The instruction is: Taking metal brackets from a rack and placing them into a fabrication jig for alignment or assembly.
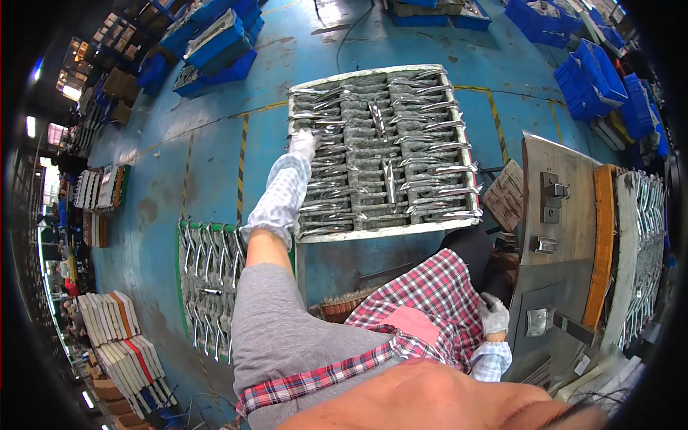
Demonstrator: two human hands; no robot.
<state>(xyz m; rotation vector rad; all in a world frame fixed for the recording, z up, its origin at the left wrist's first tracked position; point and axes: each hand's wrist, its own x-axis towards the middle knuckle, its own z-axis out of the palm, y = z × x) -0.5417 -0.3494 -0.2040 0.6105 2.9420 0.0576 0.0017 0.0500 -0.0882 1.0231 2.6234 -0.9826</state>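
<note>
A white-rimmed tray [373, 237] with grey padded slots stands before me. Rows of shiny bent metal bars [437, 147] lie in it, many seemingly in clear wrapping. Two more bars, such as the upright-lying one [390, 180], rest on the middle padding. At the tray's left side, my left hand [304, 144], in a whitish glove, reaches in with fingers closed around the end of a metal bar; the fingertips are partly hidden. My right hand [493, 315], also gloved, lies low by my checked apron [430, 290], its fingers curled, with nothing visible in them.
A green-edged rack [180, 279] of metal bars stands at lower left. To the right is a workbench [566, 236] with metal fixtures, and another bar-filled tray [631, 251] beyond. Blue bins [591, 82] and stacked trays [115, 337] surround the blue floor.
</note>
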